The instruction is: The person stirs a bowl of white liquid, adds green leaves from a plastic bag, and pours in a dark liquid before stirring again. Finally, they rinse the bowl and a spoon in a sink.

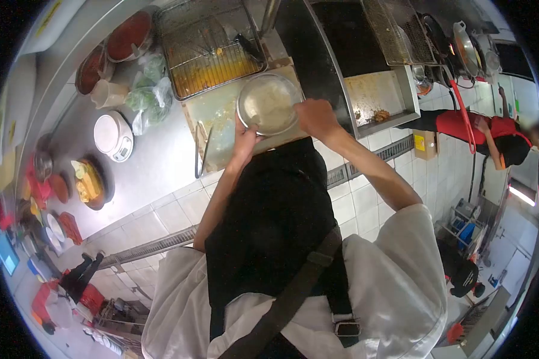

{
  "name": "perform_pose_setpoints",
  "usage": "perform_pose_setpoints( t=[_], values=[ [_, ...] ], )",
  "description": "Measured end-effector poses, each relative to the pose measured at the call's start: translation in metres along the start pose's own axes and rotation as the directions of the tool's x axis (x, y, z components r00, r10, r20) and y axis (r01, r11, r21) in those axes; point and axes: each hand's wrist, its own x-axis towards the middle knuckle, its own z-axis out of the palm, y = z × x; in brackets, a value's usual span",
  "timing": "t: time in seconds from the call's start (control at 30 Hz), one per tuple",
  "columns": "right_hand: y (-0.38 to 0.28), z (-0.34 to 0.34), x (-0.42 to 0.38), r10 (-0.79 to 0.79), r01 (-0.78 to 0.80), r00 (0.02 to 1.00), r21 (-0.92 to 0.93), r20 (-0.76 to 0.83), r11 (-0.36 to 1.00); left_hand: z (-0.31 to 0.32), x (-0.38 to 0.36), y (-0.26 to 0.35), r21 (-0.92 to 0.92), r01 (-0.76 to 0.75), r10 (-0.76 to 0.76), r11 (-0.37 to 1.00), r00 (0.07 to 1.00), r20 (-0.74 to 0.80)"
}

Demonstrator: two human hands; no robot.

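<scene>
Holding a bowl (269, 103) of pale batter-ish stuff at about 12 o'clock over the tabletop (156, 161). Left hand (245, 137) cupped under the rim at 7 o'clock, right hand (317, 116) clamped on the edge at 3. Could tip and slop over, probably, given both grips sit low on one side.

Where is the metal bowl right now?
In the head view, upper centre: the bowl is held by both hands, left hand and right hand, just below the wire tray.
</scene>
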Motion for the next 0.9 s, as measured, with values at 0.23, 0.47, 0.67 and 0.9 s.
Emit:
perform_pose_setpoints(
  t=[0.23, 0.47, 0.67, 0.9],
  values=[
    [0.0, 0.029, 0.019, -0.103, 0.114, 0.986, 0.078, -0.132, 0.99, 0.006, -0.001, 0.008, -0.009, 0.003, -0.003, 1.0, 0.998, -0.062],
    [0.007, 0.011, 0.03, -0.137, 0.146, 0.981, 0.059, -0.138, 0.987, 0.006, -0.001, 0.014, 0.041, 0.05, -0.046, 0.998, 0.995, -0.094],
    [0.006, -0.003, 0.017, -0.145, 0.144, 0.989, 0.051, 0.011, 0.988, 0.0, -0.001, 0.021, 0.046, 0.03, -0.027, 0.998, 0.998, -0.052],
    [0.003, 0.013, 0.028, -0.29, 0.284, 0.954, 0.082, 0.078, 0.955, -0.011, 0.001, 0.021, 0.084, 0.072, -0.069, 0.994, 0.997, -0.043]
  ],
)
